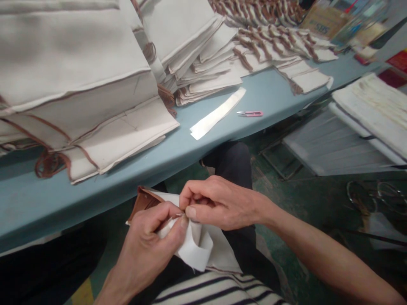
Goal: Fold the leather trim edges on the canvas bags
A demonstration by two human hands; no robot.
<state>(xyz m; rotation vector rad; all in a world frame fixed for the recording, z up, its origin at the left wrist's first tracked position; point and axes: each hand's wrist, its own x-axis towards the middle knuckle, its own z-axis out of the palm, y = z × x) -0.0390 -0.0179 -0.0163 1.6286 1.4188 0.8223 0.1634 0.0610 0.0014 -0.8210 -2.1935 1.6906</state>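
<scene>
Over my lap, my left hand [149, 241] and my right hand [216, 203] meet on a folded cream cloth piece [203, 248] with a brown edge [143, 201]. Both hands are closed in a pinch at the same spot on the cloth's fold. A thin object, too small to name, shows between the fingertips. The cloth hangs down onto my dark trousers, above a striped garment [210, 292].
A blue table [178, 148] carries tall stacks of cream cloth pieces [73, 80] with brown trim, further stacks [203, 46] behind, a white strip [218, 113] and pink thread snips [250, 113]. White boards [372, 114] stand to the right, over a green floor.
</scene>
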